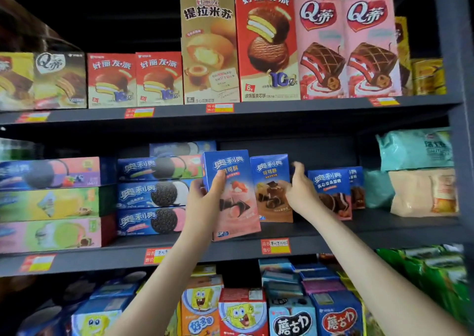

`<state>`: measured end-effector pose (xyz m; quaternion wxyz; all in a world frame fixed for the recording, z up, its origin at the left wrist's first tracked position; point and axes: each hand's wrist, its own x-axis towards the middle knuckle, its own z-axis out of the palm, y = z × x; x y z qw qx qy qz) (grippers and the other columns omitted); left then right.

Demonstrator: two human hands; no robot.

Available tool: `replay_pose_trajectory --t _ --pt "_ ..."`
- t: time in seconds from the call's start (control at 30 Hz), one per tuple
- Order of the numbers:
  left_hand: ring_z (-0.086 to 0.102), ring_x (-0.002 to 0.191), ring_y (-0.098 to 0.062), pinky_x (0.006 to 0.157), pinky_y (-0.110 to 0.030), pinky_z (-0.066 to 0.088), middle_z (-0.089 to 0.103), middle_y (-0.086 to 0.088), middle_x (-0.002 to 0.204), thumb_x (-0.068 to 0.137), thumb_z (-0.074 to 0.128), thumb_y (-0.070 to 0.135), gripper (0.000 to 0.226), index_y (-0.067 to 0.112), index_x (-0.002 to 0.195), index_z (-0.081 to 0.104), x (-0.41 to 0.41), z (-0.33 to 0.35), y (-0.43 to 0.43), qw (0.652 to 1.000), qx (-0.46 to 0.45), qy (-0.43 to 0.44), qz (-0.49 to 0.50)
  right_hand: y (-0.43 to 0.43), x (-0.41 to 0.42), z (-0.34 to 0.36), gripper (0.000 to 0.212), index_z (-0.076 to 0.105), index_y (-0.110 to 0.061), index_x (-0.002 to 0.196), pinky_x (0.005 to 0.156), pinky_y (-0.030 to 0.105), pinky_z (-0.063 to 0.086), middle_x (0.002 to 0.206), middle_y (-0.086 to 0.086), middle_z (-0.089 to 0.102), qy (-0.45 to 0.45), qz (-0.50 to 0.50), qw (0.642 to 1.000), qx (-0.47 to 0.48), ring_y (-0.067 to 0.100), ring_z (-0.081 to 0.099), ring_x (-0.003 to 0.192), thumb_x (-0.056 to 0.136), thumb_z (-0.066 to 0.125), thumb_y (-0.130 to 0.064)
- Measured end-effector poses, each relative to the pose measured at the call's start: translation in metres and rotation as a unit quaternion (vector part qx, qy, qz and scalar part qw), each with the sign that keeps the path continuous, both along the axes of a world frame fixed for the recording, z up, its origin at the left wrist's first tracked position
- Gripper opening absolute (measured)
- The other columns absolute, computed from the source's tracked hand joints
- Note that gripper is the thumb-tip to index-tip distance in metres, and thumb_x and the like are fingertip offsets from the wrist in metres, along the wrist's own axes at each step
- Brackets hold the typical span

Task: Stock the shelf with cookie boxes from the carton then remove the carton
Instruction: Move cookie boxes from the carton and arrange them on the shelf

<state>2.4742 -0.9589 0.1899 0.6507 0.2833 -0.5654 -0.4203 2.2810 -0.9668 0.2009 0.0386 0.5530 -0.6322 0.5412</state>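
2 bare forearms (159,284) rise to the dark grey metal shelf (359,235). The left hand (205,197) grips a blue-and-pink upright cardboard cookie box (236,202) at its lip. The right hand (302,194) curls round the neighbouring blue-and-brown cardboard box (272,189). Stocking seems underway; no carton shows. Room lies behind, with boxes close on both sides.
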Motion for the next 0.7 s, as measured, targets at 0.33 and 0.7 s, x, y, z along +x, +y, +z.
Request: replay_pose_trajectory --t 0.33,0.7 --pt "0.07 0.087 -0.028 0.078 -0.056 0.055 0.067 -0.008 0.102 0.076 0.058 0.066 0.044 0.026 0.092 0.049 -0.012 0.002 -0.024 0.999 0.027 -0.023 0.009 -0.004 0.003 -0.018 0.09 0.015 -0.023 0.15 0.115 0.045 0.014 0.157 0.009 0.005 0.408 -0.13 0.902 -0.059 0.03 0.006 0.141 0.078 0.057 0.009" --pt "0.066 0.086 -0.018 0.083 -0.042 0.053 0.066 -0.001 0.096 0.088 0.053 0.053 0.034 0.021 0.097 0.049 -0.015 0.001 -0.037 0.996 -0.009 0.039 0.085 -0.03 0.012 -0.003 0.063 0.028 -0.022 0.148 0.109 0.037 0.022 0.159 0.004 0.005 0.628 -0.113 0.765 0.087 0.029 0.019 0.138 0.091 0.056 -0.017"
